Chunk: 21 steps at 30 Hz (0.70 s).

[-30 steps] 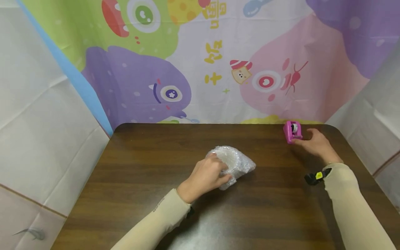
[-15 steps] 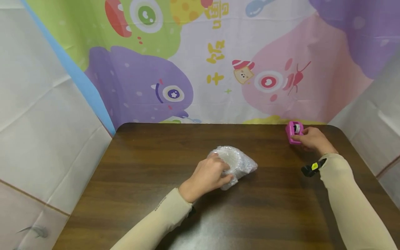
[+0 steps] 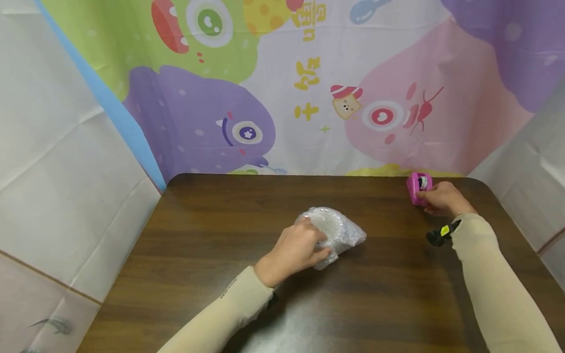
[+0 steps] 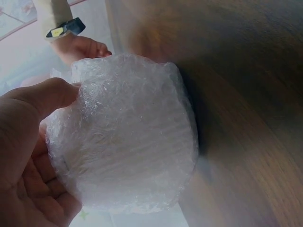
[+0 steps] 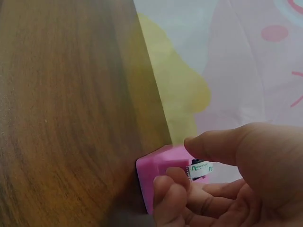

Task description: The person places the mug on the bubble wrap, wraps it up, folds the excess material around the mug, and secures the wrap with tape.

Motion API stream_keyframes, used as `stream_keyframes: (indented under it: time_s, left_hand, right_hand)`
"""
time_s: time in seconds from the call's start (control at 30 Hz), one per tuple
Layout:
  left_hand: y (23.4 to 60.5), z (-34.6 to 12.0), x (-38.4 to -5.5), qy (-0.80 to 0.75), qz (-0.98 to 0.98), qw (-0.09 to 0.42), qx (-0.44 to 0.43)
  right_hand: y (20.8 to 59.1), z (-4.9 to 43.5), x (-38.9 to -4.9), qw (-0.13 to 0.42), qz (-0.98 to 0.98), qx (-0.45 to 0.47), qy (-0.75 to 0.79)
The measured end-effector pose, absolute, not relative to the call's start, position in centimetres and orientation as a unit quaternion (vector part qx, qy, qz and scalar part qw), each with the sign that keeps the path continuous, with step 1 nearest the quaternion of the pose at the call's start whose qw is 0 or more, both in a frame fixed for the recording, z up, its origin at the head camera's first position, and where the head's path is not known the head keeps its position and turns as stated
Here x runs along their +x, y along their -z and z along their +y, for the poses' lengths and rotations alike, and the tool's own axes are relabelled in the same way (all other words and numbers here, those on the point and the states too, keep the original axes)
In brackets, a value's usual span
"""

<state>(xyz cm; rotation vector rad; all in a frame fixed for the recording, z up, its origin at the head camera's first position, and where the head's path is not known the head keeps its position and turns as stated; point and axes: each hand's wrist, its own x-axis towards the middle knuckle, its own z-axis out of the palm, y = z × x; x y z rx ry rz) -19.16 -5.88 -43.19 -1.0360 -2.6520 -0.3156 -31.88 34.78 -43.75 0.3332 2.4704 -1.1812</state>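
Note:
Near the table's middle, my left hand (image 3: 293, 247) grips the near left side of a round item in clear bubble wrap (image 3: 342, 230). What the wrap covers cannot be made out. The left wrist view shows the thumb on one face of the wrapped item (image 4: 128, 137) and curled fingers at its edge. At the back right, my right hand (image 3: 446, 200) has its thumb and curled fingers around the near end of a pink tape dispenser (image 3: 412, 189). In the right wrist view the fingers partly cover the dispenser (image 5: 147, 175); a small tape roll (image 5: 202, 169) shows behind them.
Both things are on a dark brown wooden table (image 3: 198, 245). A cartoon-printed cloth (image 3: 304, 142) hangs along the table's back edge, close behind the dispenser. Pale panels (image 3: 66, 147) flank the table on the left and right.
My right hand has come in from the right, and its thumb and fingers have closed at the tape dispenser. The left hand keeps its hold on the bubble-wrapped item; the view has shifted slightly.

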Motion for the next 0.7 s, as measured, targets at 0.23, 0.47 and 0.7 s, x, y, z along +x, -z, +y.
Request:
stream_keyframes:
  time_s: [0.23, 0.47, 0.7]
  left_hand:
    - [43.26, -5.87, -19.14, 0.103, -0.918, 0.138, -0.356]
    - [43.17, -5.81, -19.04, 0.101, -0.919, 0.138, -0.356]
    - [43.11, -5.82, -18.98, 0.107, -0.917, 0.142, -0.356]
  right_hand:
    - [43.98, 34.74, -32.03, 0.201, 0.851, 0.126, 0.469]
    - [44.33, 34.74, -32.21, 0.202, 0.798, 0.136, 0.551]
    - [44.00, 34.79, -32.28, 0.205, 0.767, 0.136, 0.593]
